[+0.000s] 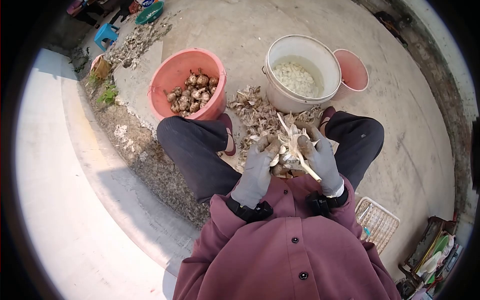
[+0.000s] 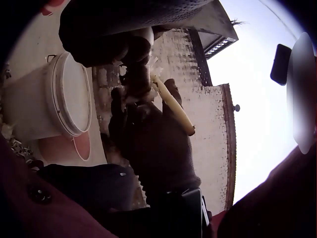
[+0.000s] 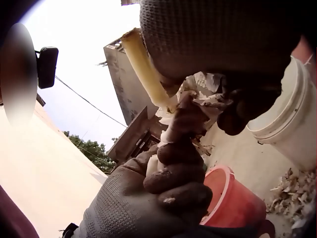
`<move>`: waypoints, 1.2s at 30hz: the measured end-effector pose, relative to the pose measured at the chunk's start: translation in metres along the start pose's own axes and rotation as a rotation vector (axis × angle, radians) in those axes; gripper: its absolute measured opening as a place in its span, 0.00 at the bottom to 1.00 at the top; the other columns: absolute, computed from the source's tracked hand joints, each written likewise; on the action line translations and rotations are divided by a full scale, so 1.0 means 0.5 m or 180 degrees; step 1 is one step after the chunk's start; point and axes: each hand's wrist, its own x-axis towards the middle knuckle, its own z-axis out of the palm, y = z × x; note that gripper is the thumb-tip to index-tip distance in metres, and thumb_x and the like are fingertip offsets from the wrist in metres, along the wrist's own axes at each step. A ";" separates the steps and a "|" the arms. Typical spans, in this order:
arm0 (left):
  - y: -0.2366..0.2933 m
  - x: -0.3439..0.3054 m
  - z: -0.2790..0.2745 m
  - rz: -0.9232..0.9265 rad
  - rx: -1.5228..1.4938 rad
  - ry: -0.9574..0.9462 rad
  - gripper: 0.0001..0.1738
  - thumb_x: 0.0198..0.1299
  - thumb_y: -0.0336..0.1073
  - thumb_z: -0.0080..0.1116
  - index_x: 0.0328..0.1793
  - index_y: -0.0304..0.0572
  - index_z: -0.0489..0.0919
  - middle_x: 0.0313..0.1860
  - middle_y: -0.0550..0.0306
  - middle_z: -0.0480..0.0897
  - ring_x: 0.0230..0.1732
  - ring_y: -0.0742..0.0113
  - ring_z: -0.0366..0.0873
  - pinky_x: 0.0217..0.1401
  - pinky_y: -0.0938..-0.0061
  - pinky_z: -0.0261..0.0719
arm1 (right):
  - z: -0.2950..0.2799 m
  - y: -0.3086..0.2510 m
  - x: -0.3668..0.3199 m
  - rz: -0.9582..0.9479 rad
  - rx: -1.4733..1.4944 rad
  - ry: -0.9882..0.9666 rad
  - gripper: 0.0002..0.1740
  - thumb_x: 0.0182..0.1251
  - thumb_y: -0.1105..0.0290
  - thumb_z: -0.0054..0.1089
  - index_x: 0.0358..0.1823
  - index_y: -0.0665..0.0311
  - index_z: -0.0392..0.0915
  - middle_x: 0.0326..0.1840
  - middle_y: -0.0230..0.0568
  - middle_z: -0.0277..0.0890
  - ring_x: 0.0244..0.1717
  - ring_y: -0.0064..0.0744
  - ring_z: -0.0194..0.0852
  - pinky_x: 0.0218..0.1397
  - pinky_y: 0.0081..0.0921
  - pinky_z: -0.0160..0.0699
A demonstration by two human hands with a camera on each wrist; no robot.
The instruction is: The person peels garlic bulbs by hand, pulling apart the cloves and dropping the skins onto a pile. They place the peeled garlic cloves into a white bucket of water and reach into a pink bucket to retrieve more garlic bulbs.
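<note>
A garlic head with papery, torn-open skin [image 1: 294,142] and a pale stem [image 1: 310,169] is between my two grey-gloved hands. My right hand [image 1: 321,159] grips it from the right, the stem jutting out past the thumb. From the left, my left hand [image 1: 256,169] pinches at its cloves and skin; in the right wrist view its curled fingers [image 3: 178,168] show pale pieces between them. The cut end of the stem [image 2: 178,111] shows in the left wrist view. Gloves hide part of the garlic.
A pink basin [image 1: 165,82] holds several unpeeled garlic heads [image 1: 192,95]. Beside it stands a white bucket [image 1: 280,95] with peeled cloves [image 1: 298,77] in water, then a smaller pink bucket [image 1: 352,70]. Loose garlic skins [image 1: 250,105] litter the ground between my feet. A woven basket [image 1: 377,222] lies right.
</note>
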 end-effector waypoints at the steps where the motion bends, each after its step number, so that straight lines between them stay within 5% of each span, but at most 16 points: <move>1: -0.001 0.005 -0.005 -0.0002 -0.0003 0.0008 0.11 0.74 0.42 0.52 0.47 0.42 0.74 0.28 0.64 0.75 0.20 0.80 0.69 0.20 0.86 0.67 | -0.002 -0.010 0.001 -0.0381 -0.0478 0.0639 0.22 0.72 0.60 0.58 0.60 0.68 0.73 0.46 0.45 0.79 0.48 0.30 0.77 0.51 0.32 0.76; 5: -0.008 0.017 -0.013 0.0026 0.0356 0.0163 0.09 0.73 0.40 0.54 0.45 0.43 0.75 0.29 0.68 0.76 0.22 0.83 0.69 0.21 0.87 0.67 | 0.004 -0.073 -0.030 -0.1381 -0.1674 0.1386 0.26 0.58 0.66 0.66 0.58 0.67 0.75 0.48 0.48 0.76 0.46 0.41 0.79 0.51 0.33 0.77; 6: -0.008 0.017 -0.010 0.0081 0.0378 0.0176 0.08 0.73 0.39 0.54 0.45 0.44 0.75 0.29 0.69 0.76 0.22 0.83 0.70 0.21 0.87 0.67 | 0.008 -0.080 -0.043 -0.1364 -0.1663 0.1411 0.26 0.58 0.66 0.66 0.58 0.67 0.75 0.48 0.48 0.76 0.46 0.41 0.79 0.51 0.33 0.77; 9: 0.000 0.015 0.002 0.0125 0.0146 0.0057 0.03 0.71 0.32 0.53 0.46 0.43 0.74 0.33 0.67 0.77 0.27 0.83 0.72 0.25 0.86 0.73 | 0.029 -0.085 -0.050 -0.0856 -0.1318 0.0118 0.21 0.59 0.70 0.65 0.54 0.65 0.76 0.47 0.49 0.73 0.42 0.45 0.78 0.44 0.34 0.77; 14: -0.011 0.022 0.003 0.0262 0.0106 0.0031 0.09 0.68 0.25 0.48 0.52 0.39 0.74 0.37 0.63 0.78 0.33 0.81 0.75 0.37 0.84 0.77 | 0.058 -0.012 -0.024 -0.0598 -0.0742 0.0110 0.17 0.62 0.73 0.61 0.52 0.67 0.74 0.43 0.50 0.75 0.43 0.44 0.79 0.46 0.35 0.76; 17: -0.010 0.022 0.008 0.0401 0.0411 0.0105 0.10 0.68 0.30 0.54 0.54 0.39 0.75 0.33 0.65 0.79 0.24 0.85 0.70 0.20 0.89 0.65 | 0.053 0.004 -0.020 -0.0269 -0.0283 0.0031 0.14 0.64 0.74 0.59 0.50 0.69 0.73 0.42 0.48 0.77 0.42 0.38 0.78 0.46 0.32 0.76; 27: -0.017 0.012 0.008 0.0063 0.0289 0.0005 0.09 0.69 0.30 0.53 0.52 0.38 0.76 0.30 0.67 0.77 0.21 0.85 0.68 0.19 0.89 0.62 | 0.043 0.021 -0.025 0.0633 0.0471 -0.0303 0.09 0.73 0.72 0.51 0.48 0.71 0.72 0.35 0.45 0.78 0.36 0.27 0.76 0.42 0.26 0.76; 31: -0.001 0.014 0.010 0.0109 0.0484 0.0298 0.08 0.68 0.29 0.53 0.51 0.37 0.76 0.29 0.65 0.77 0.23 0.84 0.70 0.21 0.89 0.65 | 0.047 0.022 -0.035 0.0314 0.0744 -0.0424 0.10 0.73 0.71 0.51 0.49 0.71 0.72 0.35 0.44 0.78 0.37 0.26 0.77 0.41 0.25 0.77; 33: -0.003 0.018 0.000 0.0257 0.0574 0.0266 0.08 0.68 0.28 0.53 0.51 0.36 0.77 0.29 0.64 0.78 0.24 0.83 0.72 0.23 0.89 0.68 | 0.053 0.003 -0.039 -0.0304 -0.0049 -0.0177 0.11 0.72 0.71 0.53 0.50 0.71 0.71 0.36 0.45 0.78 0.37 0.29 0.79 0.40 0.27 0.77; 36: -0.013 0.026 -0.007 0.0529 0.0751 0.0046 0.10 0.66 0.25 0.49 0.51 0.34 0.75 0.37 0.57 0.80 0.32 0.76 0.77 0.37 0.83 0.77 | 0.038 -0.012 -0.041 -0.0116 -0.0598 -0.0303 0.11 0.70 0.71 0.55 0.49 0.69 0.72 0.38 0.48 0.77 0.36 0.39 0.79 0.39 0.33 0.76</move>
